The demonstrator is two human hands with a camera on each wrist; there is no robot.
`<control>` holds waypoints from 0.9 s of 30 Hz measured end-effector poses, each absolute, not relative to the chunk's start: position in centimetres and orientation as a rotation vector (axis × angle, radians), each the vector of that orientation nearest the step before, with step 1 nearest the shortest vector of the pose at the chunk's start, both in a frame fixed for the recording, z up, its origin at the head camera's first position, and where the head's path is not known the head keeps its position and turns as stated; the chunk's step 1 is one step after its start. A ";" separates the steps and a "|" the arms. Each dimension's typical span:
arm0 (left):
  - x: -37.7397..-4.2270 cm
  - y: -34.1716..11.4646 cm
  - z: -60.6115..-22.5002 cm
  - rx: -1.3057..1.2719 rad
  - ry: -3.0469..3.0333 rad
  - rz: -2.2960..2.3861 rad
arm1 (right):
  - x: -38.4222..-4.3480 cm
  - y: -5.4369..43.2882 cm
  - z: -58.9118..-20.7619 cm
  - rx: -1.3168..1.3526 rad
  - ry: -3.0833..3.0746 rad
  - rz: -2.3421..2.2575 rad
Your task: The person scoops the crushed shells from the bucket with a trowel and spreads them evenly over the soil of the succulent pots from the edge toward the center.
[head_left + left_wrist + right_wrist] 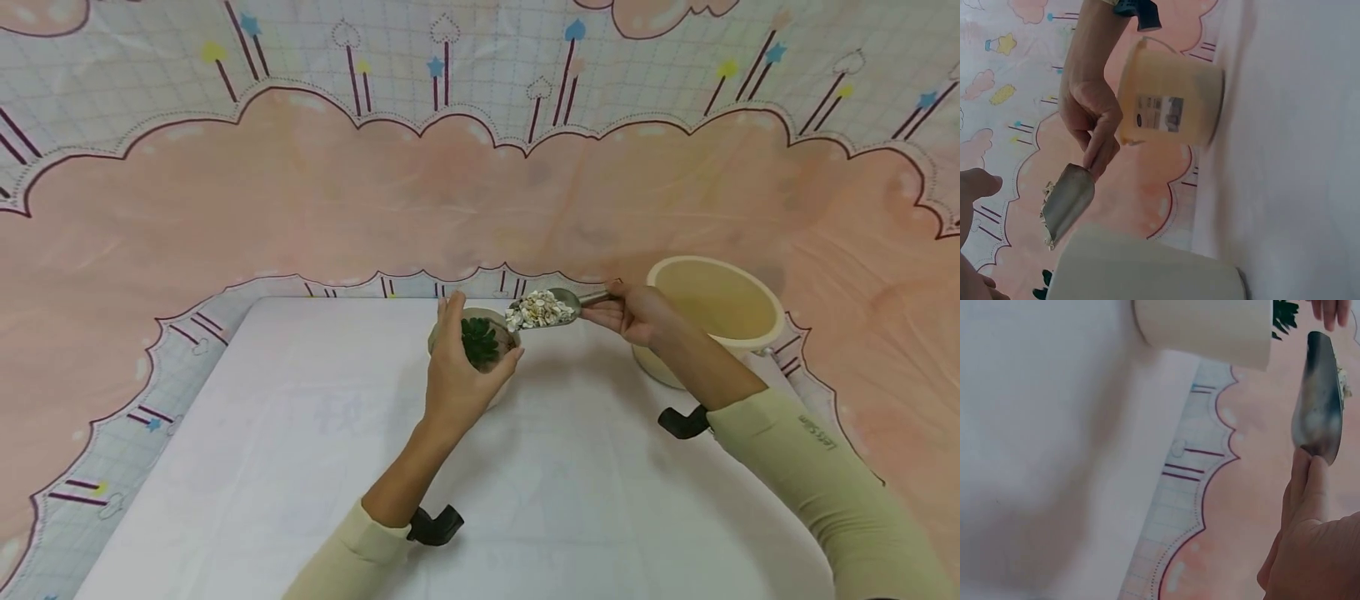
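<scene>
The left hand [463,379], nearest, arches over the plant [480,342] with thumb and fingers spread; whether it touches leaves, I cannot tell. It hides much of the pot [1141,269]. Just above the pot's right rim sits the lip of the scoop [1070,200], long axis left to right, heaped with flakes [540,310]. Farther right, the right hand [633,315] pinches its handle, partly hiding the bucket [654,362].

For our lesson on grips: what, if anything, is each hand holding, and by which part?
The right hand holds the metal scoop by its handle. The left hand hovers above the pot and holds nothing.
</scene>
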State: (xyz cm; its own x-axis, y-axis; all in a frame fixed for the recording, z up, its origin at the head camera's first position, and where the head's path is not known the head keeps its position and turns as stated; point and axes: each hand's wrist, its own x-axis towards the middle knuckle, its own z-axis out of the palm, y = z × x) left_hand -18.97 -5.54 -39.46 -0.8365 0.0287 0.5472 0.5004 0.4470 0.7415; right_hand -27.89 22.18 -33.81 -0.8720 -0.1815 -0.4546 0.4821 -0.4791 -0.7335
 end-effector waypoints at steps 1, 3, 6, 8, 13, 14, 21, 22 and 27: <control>-19.0 -5.7 -39.6 -0.446 -2.252 -1.360 | -27.9 22.1 -33.9 0.437 1.332 -2.362; -19.1 -6.1 -40.0 -0.449 -2.281 -1.333 | -28.0 22.0 -34.2 0.426 1.343 -2.356; -19.3 -6.9 -40.7 -0.435 -2.339 -1.285 | -28.1 22.0 -34.6 0.432 1.350 -2.345; -19.3 -7.4 -41.1 -0.413 -2.384 -1.256 | -28.1 22.0 -34.9 0.446 1.365 -2.332; -19.6 -8.6 -42.0 -0.339 -2.506 -1.243 | -28.2 22.0 -35.3 0.467 1.404 -2.305; -19.6 -8.8 -42.1 -0.322 -2.527 -1.248 | -28.2 22.0 -35.3 0.470 1.399 -2.305; -20.2 -9.8 -43.2 -0.248 -2.636 -1.206 | -28.1 22.0 -35.5 0.484 1.409 -2.291; -20.3 -9.8 -43.3 -0.248 -2.642 -1.203 | -28.1 22.0 -35.5 0.486 1.408 -2.292; -20.5 -10.0 -43.4 -0.245 -2.657 -1.208 | -28.2 21.9 -35.5 0.476 1.399 -2.294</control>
State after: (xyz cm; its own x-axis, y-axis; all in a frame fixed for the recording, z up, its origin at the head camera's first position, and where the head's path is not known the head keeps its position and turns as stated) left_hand -20.49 -9.97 -43.44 -0.9638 0.0631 0.2591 0.2367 0.6498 0.7223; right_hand -28.18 21.94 -35.50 -0.8577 -0.1661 -0.4866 0.5087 -0.4124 -0.7557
